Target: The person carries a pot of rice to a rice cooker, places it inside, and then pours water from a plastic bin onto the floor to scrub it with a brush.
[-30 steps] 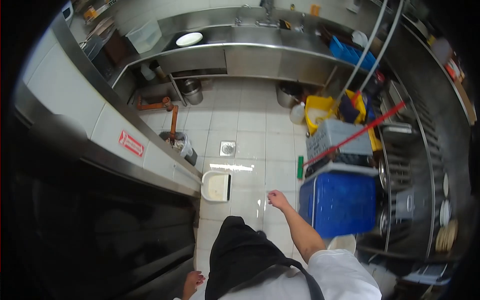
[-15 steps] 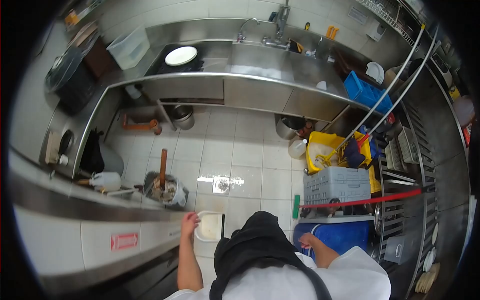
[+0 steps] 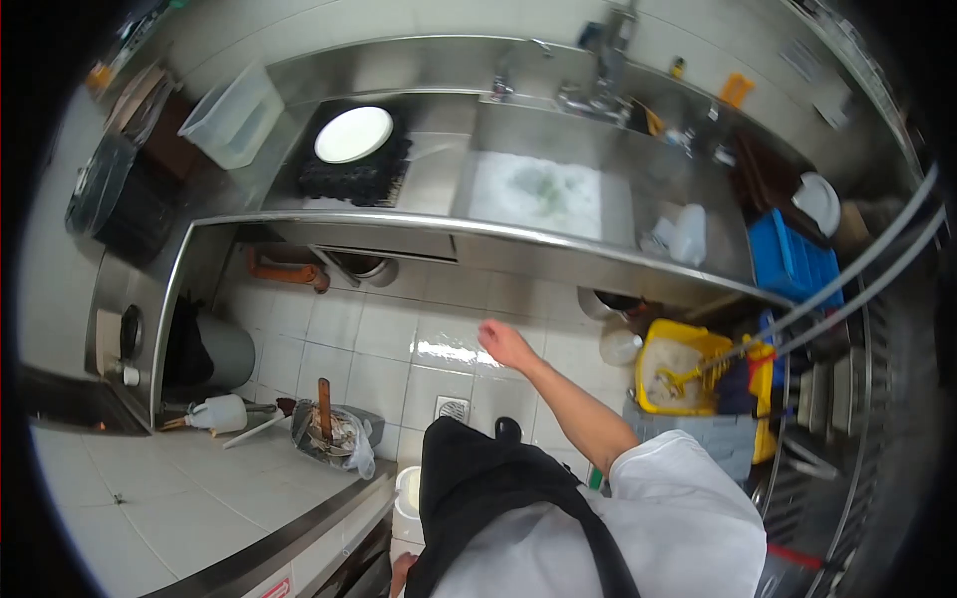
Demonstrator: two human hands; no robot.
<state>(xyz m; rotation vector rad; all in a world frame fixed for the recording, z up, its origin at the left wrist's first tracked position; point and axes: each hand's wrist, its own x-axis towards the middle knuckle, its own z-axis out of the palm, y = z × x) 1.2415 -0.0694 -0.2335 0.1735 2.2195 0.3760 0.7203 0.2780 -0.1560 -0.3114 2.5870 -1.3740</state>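
Observation:
My right hand [image 3: 505,344] reaches forward over the tiled floor, in front of the sink counter, its fingers bent and blurred; nothing is clearly seen in it. Low by my left side, my left hand [image 3: 403,566] shows only in part beside the black apron [image 3: 469,468], its fingers mostly hidden. A white tub [image 3: 408,493] stands on the floor just beyond it. Ahead, the steel sink [image 3: 618,199] holds foamy water [image 3: 538,189]. On a black mat [image 3: 349,182] to its left lies a white plate [image 3: 354,135].
A yellow mop bucket [image 3: 678,369] and grey crate [image 3: 708,444] stand at the right. Mop handles slant across the right side. A lined waste bin [image 3: 344,434] is at the left. A blue rack [image 3: 795,261] sits on the counter's right end.
The view has moved closer to the sink. My right hand has swung forward and toward the middle, while my left hand has dropped back beside the apron. A dark shoe tip now shows.

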